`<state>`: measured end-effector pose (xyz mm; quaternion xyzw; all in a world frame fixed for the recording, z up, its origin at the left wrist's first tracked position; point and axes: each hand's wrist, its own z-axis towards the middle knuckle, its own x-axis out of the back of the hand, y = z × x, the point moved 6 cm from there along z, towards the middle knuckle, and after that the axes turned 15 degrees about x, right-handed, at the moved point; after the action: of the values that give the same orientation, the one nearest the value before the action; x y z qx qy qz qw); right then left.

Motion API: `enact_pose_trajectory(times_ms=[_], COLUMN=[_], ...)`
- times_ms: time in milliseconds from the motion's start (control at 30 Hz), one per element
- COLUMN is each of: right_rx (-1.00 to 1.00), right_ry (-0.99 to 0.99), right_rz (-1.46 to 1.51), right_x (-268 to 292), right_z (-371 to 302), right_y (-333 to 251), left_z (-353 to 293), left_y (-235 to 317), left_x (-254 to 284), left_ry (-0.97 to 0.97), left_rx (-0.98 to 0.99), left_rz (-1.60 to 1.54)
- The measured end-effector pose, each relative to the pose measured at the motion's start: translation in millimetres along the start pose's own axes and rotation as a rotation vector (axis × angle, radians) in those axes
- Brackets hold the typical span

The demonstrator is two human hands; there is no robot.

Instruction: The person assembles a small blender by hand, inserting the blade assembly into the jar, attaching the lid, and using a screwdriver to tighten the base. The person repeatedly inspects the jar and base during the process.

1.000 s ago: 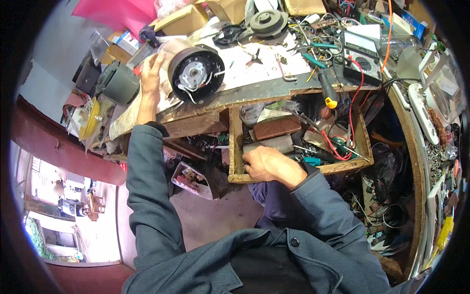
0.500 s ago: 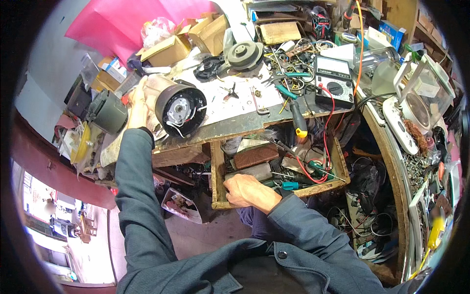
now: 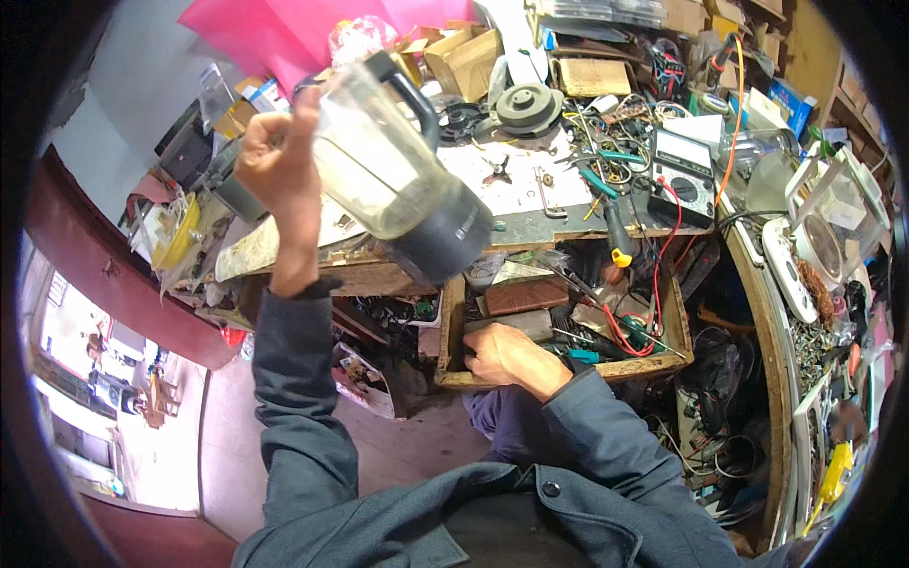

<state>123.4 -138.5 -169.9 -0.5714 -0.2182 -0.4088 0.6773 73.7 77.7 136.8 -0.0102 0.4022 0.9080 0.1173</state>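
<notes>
Above the workbench's front edge, a clear blender jar [image 3: 374, 156] with a black handle and black base hangs tilted. My left hand [image 3: 284, 156] is closed at its upper left side, with the thumb up along the rim; part of the grip is hidden. Below the bench, my right hand [image 3: 511, 355] lies over the front left corner of an open wooden drawer [image 3: 606, 371], its fingers curled at the drawer's edge. Beside those fingers are a brown block [image 3: 525, 295], a teal-handled tool [image 3: 582, 356] and red test leads [image 3: 620, 333].
On the bench sit a grey round part [image 3: 525, 109], a small blade piece [image 3: 496, 168], a multimeter [image 3: 684, 180] and a yellow-tipped screwdriver [image 3: 618, 232]. Clutter and cardboard boxes [image 3: 464, 62] line the back. A side bench [image 3: 757, 379] with appliance parts curves along the right.
My left hand has lifted the blender jar off the bench and swung it so its side shows, where its round black underside faced me before. The right hand stays at the drawer.
</notes>
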Motion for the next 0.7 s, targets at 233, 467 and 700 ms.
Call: enact_pose_trajectory(times_ms=[233, 467, 700], right_rx=[0.056, 0.087, 0.147], right_ry=[-0.055, -0.056, -0.019], right_rz=[-0.044, -0.039, -0.002], right_x=[-1, -23, -38], right_z=[2, 4, -19], right_y=[-1, 12, 26], left_z=[-111, -167, -234], left_y=[82, 77, 76], left_x=[19, 60, 67], left_ry=[-0.095, -0.177, 0.107], left_rx=[-0.852, -0.965, -1.197], left_rz=[0.118, 0.202, 0.0])
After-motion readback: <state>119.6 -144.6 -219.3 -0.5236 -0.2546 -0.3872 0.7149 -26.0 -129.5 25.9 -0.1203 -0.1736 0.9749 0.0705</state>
